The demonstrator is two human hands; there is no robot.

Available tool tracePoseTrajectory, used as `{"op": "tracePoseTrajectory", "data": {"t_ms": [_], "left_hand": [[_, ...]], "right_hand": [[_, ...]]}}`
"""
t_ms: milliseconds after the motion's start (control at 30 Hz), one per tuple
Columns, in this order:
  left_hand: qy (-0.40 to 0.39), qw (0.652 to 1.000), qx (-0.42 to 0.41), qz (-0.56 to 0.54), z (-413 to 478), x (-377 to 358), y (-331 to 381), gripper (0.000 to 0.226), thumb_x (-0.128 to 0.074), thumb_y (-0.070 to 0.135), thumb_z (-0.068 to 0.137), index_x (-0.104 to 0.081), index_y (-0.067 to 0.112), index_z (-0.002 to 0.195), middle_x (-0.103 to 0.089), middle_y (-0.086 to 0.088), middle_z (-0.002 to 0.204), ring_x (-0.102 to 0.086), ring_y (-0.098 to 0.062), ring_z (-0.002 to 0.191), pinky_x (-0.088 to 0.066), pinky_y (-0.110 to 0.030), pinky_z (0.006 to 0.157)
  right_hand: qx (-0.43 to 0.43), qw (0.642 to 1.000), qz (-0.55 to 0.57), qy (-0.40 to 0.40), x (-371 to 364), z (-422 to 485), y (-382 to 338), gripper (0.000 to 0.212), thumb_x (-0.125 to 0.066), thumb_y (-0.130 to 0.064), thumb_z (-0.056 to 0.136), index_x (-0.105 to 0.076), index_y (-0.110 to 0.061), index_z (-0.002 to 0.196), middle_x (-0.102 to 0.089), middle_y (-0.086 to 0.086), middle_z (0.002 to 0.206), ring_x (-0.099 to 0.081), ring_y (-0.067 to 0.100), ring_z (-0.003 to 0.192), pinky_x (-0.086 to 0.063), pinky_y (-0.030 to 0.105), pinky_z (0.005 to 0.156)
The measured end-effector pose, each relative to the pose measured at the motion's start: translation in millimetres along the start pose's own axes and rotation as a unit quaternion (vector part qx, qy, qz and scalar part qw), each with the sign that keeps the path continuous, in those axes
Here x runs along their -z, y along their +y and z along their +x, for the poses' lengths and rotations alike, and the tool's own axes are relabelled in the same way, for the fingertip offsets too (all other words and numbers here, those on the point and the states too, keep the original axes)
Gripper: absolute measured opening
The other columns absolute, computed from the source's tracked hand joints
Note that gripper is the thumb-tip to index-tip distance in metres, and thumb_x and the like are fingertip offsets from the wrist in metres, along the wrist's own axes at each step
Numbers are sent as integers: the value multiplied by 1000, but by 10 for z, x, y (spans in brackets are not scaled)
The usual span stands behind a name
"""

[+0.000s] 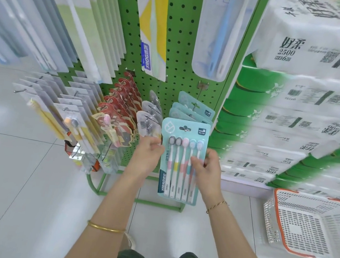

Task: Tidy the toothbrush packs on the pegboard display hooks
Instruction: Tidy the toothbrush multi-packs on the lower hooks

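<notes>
A teal pack of several toothbrushes [176,180] hangs at the front of a hook on the green pegboard [177,41], with more teal packs [191,110] behind it. My right hand [205,167] grips the pack's right edge, fingers curled over its front. My left hand [147,154] is at the pack's left edge with fingers curled beside it; whether it holds the edge is hard to see. To the left hang clear oval packs [148,119], red packs [120,103] and rows of white packs [58,99].
Stacked tissue packs [300,104] fill the right side. A white basket with an orange rim [309,224] sits on the tiled floor at lower right. Long toothbrush packs [218,32] hang on the upper board. The display's green frame [98,189] stands on the floor.
</notes>
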State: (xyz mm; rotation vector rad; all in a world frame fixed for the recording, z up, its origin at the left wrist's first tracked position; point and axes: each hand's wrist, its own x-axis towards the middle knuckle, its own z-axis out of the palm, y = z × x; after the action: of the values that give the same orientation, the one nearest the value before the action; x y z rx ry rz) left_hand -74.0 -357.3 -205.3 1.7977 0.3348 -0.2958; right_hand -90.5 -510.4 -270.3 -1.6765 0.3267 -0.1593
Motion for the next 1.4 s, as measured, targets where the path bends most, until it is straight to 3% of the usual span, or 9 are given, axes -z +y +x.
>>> {"op": "tracePoseTrajectory", "data": {"t_ms": [300, 434, 667, 834, 967, 1067, 1234, 1334, 1401], "left_hand": [[-13, 1000, 6, 0, 17, 11, 55, 27, -50, 18, 96, -51, 14, 123, -55, 0, 121, -51, -15, 116, -41, -42, 105], [-17, 1000, 9, 0, 15, 10, 48, 30, -50, 16, 96, -50, 12, 126, -56, -5, 120, -53, -16, 110, -45, -40, 101], [-21, 1000, 6, -4, -1, 17, 49, 27, -50, 17, 97, -52, 11, 124, -53, 7, 107, -53, -11, 99, -48, -37, 98], [-28, 1000, 13, -1, -4, 34, 64, 19, -50, 17, 97, -52, 14, 116, -57, -3, 118, -55, -14, 104, -48, -38, 97], [-30, 999, 17, 0, 1, 53, 67, 23, -49, 17, 98, -53, 11, 119, -57, -1, 118, -53, -13, 105, -48, -36, 95], [-30, 999, 20, -4, 15, 67, 54, 19, -48, 17, 98, -53, 15, 116, -54, 7, 108, -53, -12, 103, -48, -36, 96], [-30, 999, 19, 1, 28, 100, 47, 18, -48, 17, 98, -53, 16, 115, -52, 11, 102, -53, -12, 104, -48, -36, 96], [-28, 999, 22, 2, 38, 104, 60, 16, -48, 17, 98, -53, 17, 113, -54, 7, 105, -54, -14, 107, -48, -37, 97], [-28, 999, 23, 7, 40, 103, 73, 19, -48, 16, 98, -53, 15, 116, -53, 5, 105, -53, -15, 107, -48, -37, 97]], "right_hand": [[-18, 998, -39, 51, -28, 197, 161, 15, -59, -6, 89, -49, -14, 96, -58, 14, 92, -52, 19, 82, -47, 31, 73], [4, 992, -91, 85, -46, 343, 190, 22, -67, -8, 84, -45, -9, 89, -46, 9, 86, -42, 18, 75, -36, 13, 61], [16, 986, -122, 116, -99, 539, 233, 30, -69, -5, 81, -41, -8, 91, -37, 8, 95, -38, 20, 80, -35, 21, 69], [-16, 990, -127, 64, -141, 649, 282, 65, -74, -11, 80, -36, 0, 132, -37, 14, 127, -50, 25, 102, -48, 38, 94], [-2, 986, -166, 10, -68, 817, 321, 107, -89, -38, 52, -32, -14, 140, -46, 5, 134, -45, 22, 125, -42, 46, 105], [3, 989, -138, -50, 6, 900, 252, 129, -91, -42, 40, -20, -22, 146, -41, -1, 140, -40, 18, 131, -36, 46, 110], [-18, 985, -98, -142, 144, 947, 110, 130, -88, -5, 57, 1, -18, 151, -29, -1, 149, -34, 14, 133, -29, 32, 111], [-11, 986, -90, -142, 161, 947, 87, 123, -86, 0, 60, -4, -17, 150, -35, -3, 142, -36, 9, 127, -32, 22, 103], [-11, 985, -90, -146, 151, 942, 97, 112, -88, -4, 58, -20, -19, 145, -39, -1, 139, -40, 13, 127, -35, 29, 107]]}}
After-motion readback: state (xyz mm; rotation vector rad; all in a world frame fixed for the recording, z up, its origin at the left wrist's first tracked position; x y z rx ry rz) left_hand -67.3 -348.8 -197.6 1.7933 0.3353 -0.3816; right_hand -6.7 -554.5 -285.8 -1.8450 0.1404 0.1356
